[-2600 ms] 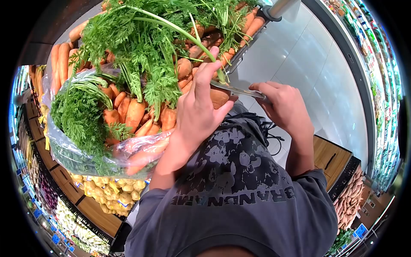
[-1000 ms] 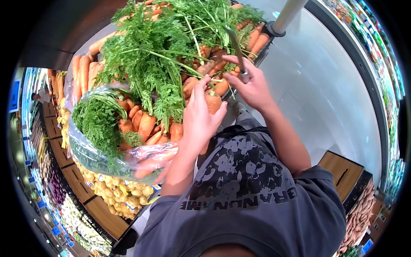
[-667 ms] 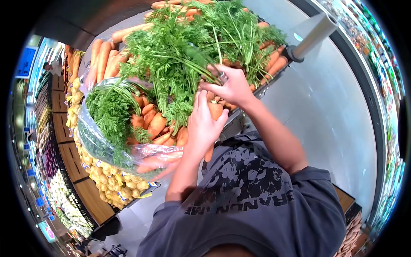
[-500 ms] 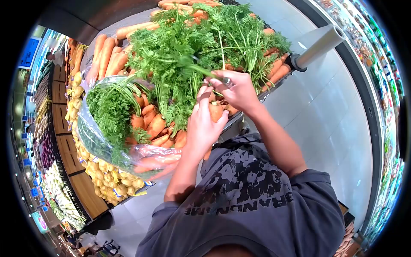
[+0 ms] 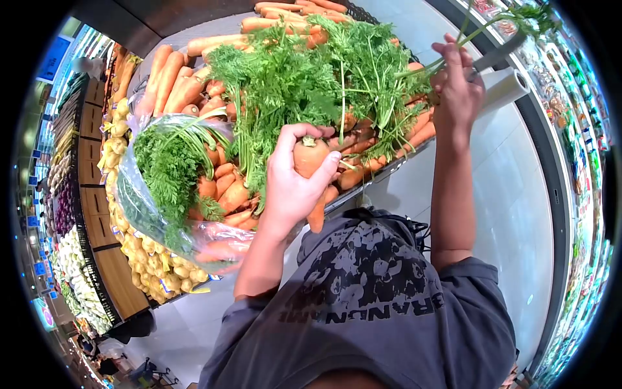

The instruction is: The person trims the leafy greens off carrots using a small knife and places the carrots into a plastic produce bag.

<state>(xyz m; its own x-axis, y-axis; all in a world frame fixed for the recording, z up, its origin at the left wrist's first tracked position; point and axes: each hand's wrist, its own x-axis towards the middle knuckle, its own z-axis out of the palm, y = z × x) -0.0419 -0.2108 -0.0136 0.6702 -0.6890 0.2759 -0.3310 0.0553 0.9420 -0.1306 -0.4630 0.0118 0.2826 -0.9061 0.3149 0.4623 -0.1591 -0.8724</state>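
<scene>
Separating greens (image 5: 534, 18) from a carrot (image 5: 310, 159) looks like the step in hand; the cut seems made, crown down to a short stub. Your left hand (image 5: 295, 185) holds the carrot over the near edge of the carrot display (image 5: 217, 26), fingers curled round its far side, thumb pressed across the front. Your right hand (image 5: 459, 81) is up past the right edge, bent fingers pinching the stalk; knife (image 5: 502, 52) beside them, can't tell how it's gripped. Next move calls for letting the greens go, blade well clear of your left fingers.
</scene>
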